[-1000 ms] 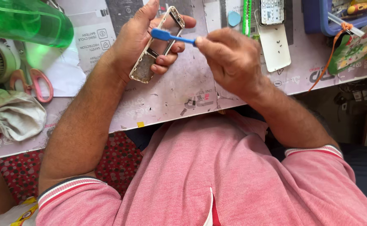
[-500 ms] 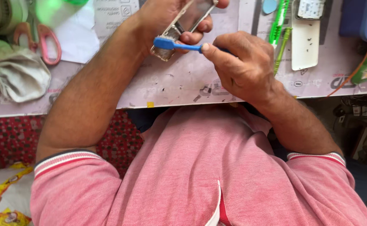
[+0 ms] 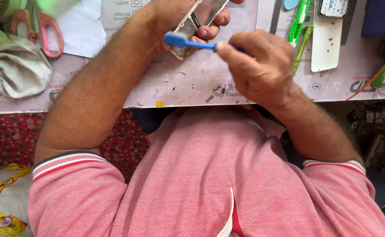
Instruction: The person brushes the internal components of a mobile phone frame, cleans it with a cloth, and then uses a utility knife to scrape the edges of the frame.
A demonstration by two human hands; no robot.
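Note:
My left hand (image 3: pixel 181 13) grips an opened phone body (image 3: pixel 193 27), a metal-edged frame held tilted above the white work mat (image 3: pixel 192 83); the hand runs off the top edge. A blue brush (image 3: pixel 188 42) is pinched in my right hand (image 3: pixel 256 66), and its head rests against the lower end of the phone body. Both forearms reach over the table edge from my pink shirt.
Pink-handled scissors (image 3: pixel 43 30) and a crumpled pale cloth (image 3: pixel 14 66) lie at the left. Green tweezers-like tools (image 3: pixel 298 26), a white phone cover (image 3: pixel 327 41), a small circuit board (image 3: pixel 333 6) and a blue case (image 3: pixel 383 17) sit at the right. An orange cord (image 3: pixel 372 81) trails there.
The view has shifted so hands sit higher in frame. The brush head has moved down the phone body to its lower end. Both grips are unchanged.

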